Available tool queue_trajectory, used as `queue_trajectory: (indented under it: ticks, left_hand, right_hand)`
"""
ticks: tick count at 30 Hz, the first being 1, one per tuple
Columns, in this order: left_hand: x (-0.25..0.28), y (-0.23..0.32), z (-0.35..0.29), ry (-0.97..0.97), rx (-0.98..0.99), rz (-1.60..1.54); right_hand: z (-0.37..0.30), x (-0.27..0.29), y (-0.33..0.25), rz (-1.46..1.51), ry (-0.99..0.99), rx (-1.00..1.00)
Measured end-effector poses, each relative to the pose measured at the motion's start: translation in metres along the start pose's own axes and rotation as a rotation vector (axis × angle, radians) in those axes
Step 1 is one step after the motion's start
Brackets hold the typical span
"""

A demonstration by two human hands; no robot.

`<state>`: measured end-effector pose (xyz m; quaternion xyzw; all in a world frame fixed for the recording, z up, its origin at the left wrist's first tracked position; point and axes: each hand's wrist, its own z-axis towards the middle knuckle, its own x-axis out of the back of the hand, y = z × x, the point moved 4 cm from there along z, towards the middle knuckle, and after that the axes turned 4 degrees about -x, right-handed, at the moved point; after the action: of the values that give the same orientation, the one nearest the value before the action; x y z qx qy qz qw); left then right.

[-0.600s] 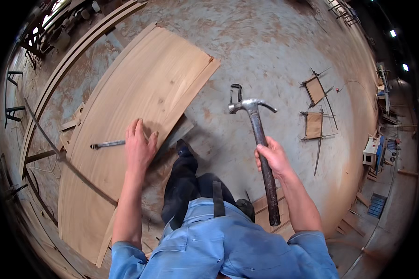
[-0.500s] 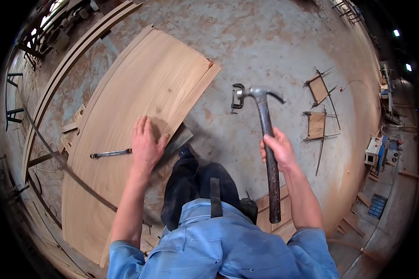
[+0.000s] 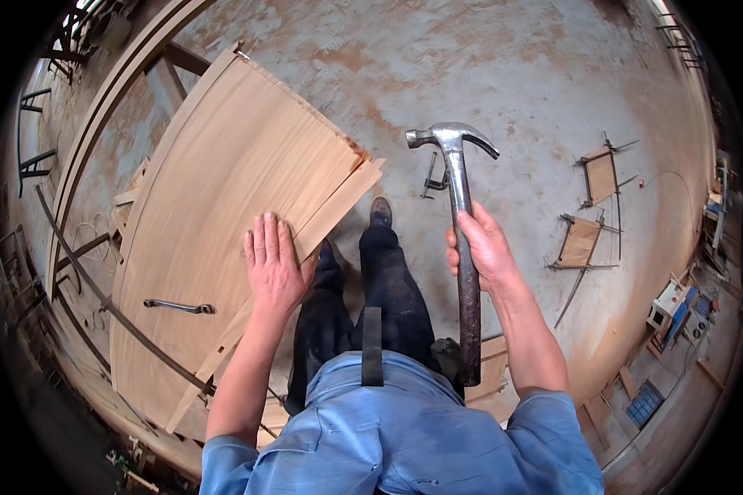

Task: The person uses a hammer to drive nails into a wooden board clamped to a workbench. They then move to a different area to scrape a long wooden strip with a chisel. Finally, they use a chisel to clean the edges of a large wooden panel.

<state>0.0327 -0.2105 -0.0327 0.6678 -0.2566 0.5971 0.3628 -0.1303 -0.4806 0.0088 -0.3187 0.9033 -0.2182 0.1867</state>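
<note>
My left hand (image 3: 274,260) lies flat, fingers stretched, on a large pale wooden panel (image 3: 215,181) near its right edge. Along that edge runs a narrow wooden strip (image 3: 338,200), and the panel's far right corner looks rough and reddish. A dark metal wrench (image 3: 178,308) rests on the panel, left of my left forearm. In my right hand (image 3: 487,247) is a claw hammer (image 3: 468,322), gripped by its dark handle with the shiny head pointing away from me. The hammer is held above the floor, touching nothing else that I can see.
A long metal bar (image 3: 140,332) crosses the panel's near end. On the floor are a G-clamp (image 3: 434,177) beyond the hammer and two clamped wooden pieces (image 3: 600,177) at right. Long beams (image 3: 101,132) stand at left; a blue crate (image 3: 645,404) sits at far right.
I have stepped forward; one shoe now shows ahead. My left hand has slid along the panel toward its far end, away from the wrench. The hammer has moved forward, still in my right hand.
</note>
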Motion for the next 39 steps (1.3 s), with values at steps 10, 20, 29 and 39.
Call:
queue_trajectory:
  ticks: [10, 20, 29, 39]
  left_hand:
    - [0.002, 0.007, 0.003, -0.094, -0.035, 0.050]
    - [0.004, 0.008, 0.005, -0.123, -0.048, 0.063]
    - [0.002, 0.009, 0.002, -0.121, -0.050, 0.045]
    - [0.000, 0.009, 0.003, -0.099, -0.043, 0.023]
  right_hand:
    - [0.035, 0.002, -0.015, -0.133, -0.204, -0.173]
    - [0.041, 0.000, -0.030, -0.210, -0.244, -0.227]
    - [0.041, 0.001, -0.031, -0.305, -0.234, -0.304]
    - [0.039, 0.007, -0.035, -0.453, -0.185, -0.311]
